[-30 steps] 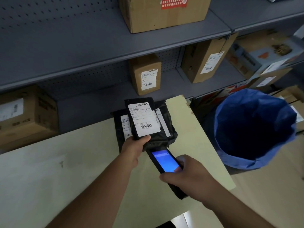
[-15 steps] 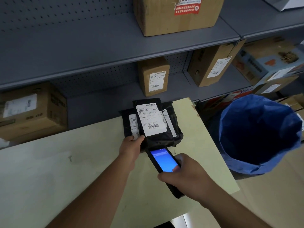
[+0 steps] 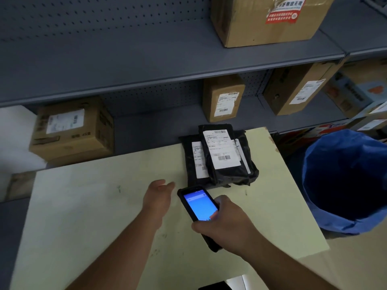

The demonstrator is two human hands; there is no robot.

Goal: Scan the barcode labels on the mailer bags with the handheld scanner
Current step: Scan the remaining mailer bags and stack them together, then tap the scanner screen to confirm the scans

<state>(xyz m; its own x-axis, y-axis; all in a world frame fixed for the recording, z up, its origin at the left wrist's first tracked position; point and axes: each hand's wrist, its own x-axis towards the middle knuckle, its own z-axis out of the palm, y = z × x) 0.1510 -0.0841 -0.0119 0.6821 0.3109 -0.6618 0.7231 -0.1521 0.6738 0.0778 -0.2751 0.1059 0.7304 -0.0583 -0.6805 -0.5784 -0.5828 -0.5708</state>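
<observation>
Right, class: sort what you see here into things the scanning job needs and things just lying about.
Needed:
- black plastic mailer bags with white labels, stacked on the pale table
- black handheld scanner with lit blue screen, in the right hand
- left hand, empty

Lying about:
- brown cardboard boxes on grey metal shelves
- blue-lined bin

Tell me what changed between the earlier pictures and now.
The left hand let go of the top mailer bag and drew back, open, over the table. The bag now lies on the stack. The right hand still holds the scanner, screen lit.
</observation>
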